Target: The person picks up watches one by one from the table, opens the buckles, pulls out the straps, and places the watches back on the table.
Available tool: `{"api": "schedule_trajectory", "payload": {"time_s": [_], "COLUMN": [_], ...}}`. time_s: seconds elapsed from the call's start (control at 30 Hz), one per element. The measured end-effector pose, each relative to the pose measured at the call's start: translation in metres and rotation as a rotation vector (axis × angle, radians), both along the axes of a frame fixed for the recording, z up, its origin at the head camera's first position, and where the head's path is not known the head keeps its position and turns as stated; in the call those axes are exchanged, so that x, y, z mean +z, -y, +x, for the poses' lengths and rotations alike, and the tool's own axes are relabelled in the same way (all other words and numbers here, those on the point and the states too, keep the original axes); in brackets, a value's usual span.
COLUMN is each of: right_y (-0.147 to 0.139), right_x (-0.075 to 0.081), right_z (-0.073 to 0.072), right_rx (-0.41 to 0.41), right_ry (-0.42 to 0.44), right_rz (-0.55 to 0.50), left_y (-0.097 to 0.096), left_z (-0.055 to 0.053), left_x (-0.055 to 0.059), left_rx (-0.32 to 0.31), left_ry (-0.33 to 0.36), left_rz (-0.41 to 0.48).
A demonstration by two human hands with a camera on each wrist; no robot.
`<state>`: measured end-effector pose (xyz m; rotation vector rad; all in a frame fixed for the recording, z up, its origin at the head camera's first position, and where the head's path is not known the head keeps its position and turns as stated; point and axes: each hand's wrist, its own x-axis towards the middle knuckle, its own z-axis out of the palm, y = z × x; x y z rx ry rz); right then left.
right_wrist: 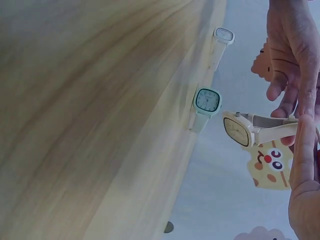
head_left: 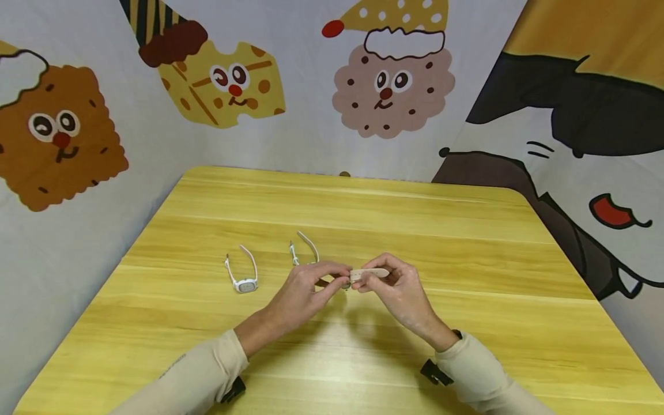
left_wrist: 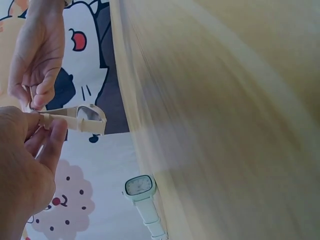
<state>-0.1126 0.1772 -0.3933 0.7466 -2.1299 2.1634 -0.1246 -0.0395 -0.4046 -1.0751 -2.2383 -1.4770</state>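
Both hands hold a cream wristwatch [right_wrist: 237, 131] above the table. In the head view its pale strap [head_left: 369, 274] sticks out to the right, pinched between thumb and fingers of the right hand [head_left: 402, 291]. The left hand [head_left: 303, 291] pinches the strap close beside the right fingertips and covers most of the dial there. The left wrist view shows the strap [left_wrist: 75, 122] bent into a loop, its two ends meeting at the fingertips. The exact fit of the strap ends and any buckle is hidden by the fingers.
A mint-green watch [right_wrist: 207, 101] stands on the table just beyond the left hand, partly hidden in the head view. Left of it is a white watch [head_left: 245, 285] with its strap spread open. The wooden table [head_left: 415, 219] meets a cartoon-printed cloth [head_left: 306, 144] at the back.
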Motion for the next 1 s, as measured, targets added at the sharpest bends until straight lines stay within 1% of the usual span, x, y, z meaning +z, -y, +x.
{"api": "schedule_trajectory", "payload": {"time_s": [0.1, 0.23, 0.33, 0.5, 0.6, 0.67, 0.8, 0.9, 1.0], "right_y": [-0.001, -0.002, -0.002, -0.001, -0.001, -0.001, 0.0, 0.001, 0.002], "right_x": [0.0, 0.0, 0.0, -0.001, -0.002, -0.002, -0.003, -0.002, -0.002], "right_z": [0.0, 0.0, 0.0, 0.001, 0.001, 0.002, 0.002, 0.003, 0.003], "right_rx": [0.007, 0.025, 0.033, 0.036, 0.041, 0.048, 0.063, 0.073, 0.079], "right_ry": [0.004, 0.02, 0.017, -0.036, -0.058, -0.061, -0.033, -0.034, -0.057], "right_rz": [-0.016, -0.037, -0.047, -0.06, -0.07, -0.077, -0.083, -0.08, -0.077], "left_y": [-0.001, -0.003, -0.003, -0.005, -0.006, -0.006, -0.007, -0.008, -0.008], "left_z": [0.0, 0.001, 0.001, -0.001, -0.002, -0.002, -0.002, -0.001, -0.001], "left_x": [0.0, 0.002, 0.003, 0.007, 0.008, 0.008, 0.009, 0.01, 0.009], "left_rx": [-0.011, -0.042, -0.08, -0.131, -0.14, -0.129, -0.096, -0.087, -0.084], "left_ry": [0.022, 0.096, 0.186, 0.358, 0.423, 0.439, 0.437, 0.44, 0.442], "left_rz": [0.006, 0.014, 0.052, 0.124, 0.143, 0.144, 0.132, 0.13, 0.133]}}
